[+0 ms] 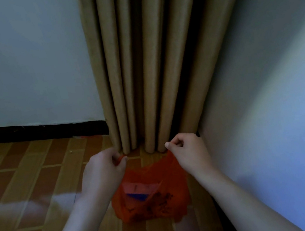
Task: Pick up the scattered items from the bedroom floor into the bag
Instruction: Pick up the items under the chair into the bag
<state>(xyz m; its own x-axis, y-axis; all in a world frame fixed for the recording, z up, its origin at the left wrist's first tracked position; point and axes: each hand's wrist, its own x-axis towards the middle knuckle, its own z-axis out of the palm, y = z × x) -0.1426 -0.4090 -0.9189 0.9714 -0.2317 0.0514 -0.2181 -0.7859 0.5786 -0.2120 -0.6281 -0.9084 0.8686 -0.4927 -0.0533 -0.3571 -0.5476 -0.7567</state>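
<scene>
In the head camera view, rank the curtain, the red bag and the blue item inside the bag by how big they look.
1. Curtain, by far the largest.
2. Red bag, held between left hand and right hand.
3. Blue item, partly hidden inside the bag.

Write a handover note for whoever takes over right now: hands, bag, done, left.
Left hand: pinching the left top edge of the red bag.
Right hand: pinching the right top edge; together they hold the bag's mouth open above the wood-pattern floor, in front of the curtain.
Done: flat items, one with a blue part, show through the bag.
Left: no loose items in view here; check the rest of the room.
</scene>
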